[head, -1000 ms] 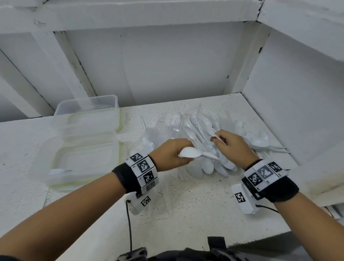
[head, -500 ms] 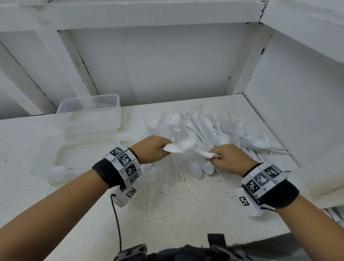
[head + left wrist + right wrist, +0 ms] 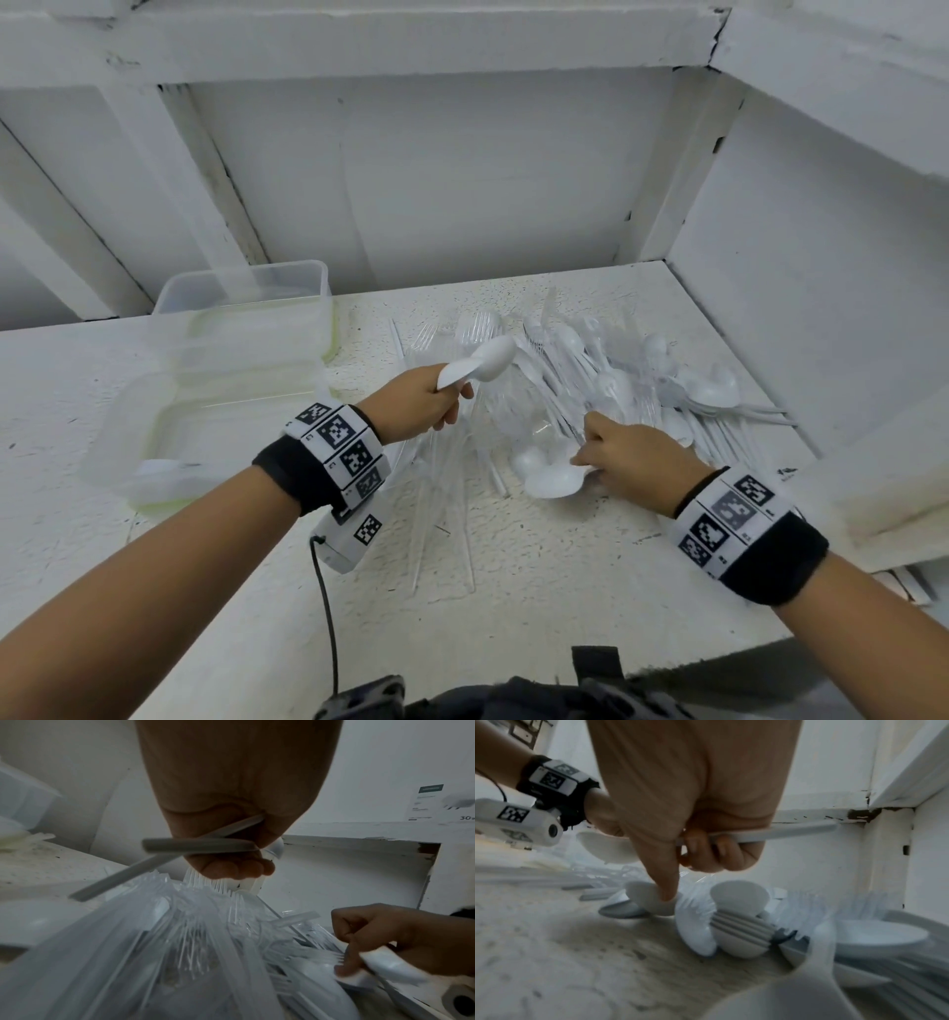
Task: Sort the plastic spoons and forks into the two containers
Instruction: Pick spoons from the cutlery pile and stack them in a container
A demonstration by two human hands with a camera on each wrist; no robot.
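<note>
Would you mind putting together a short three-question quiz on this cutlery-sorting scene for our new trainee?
1. True or false: the left hand holds white spoons raised above the pile of cutlery.
2. Which side of the pile do the clear containers stand on? A. the person's left B. the person's right C. behind it
3. Fill in: the right hand grips a white spoon handle while its forefinger reaches down to the ____.

Key
1. True.
2. A.
3. Pile: it touches a spoon bowl lying there.
</note>
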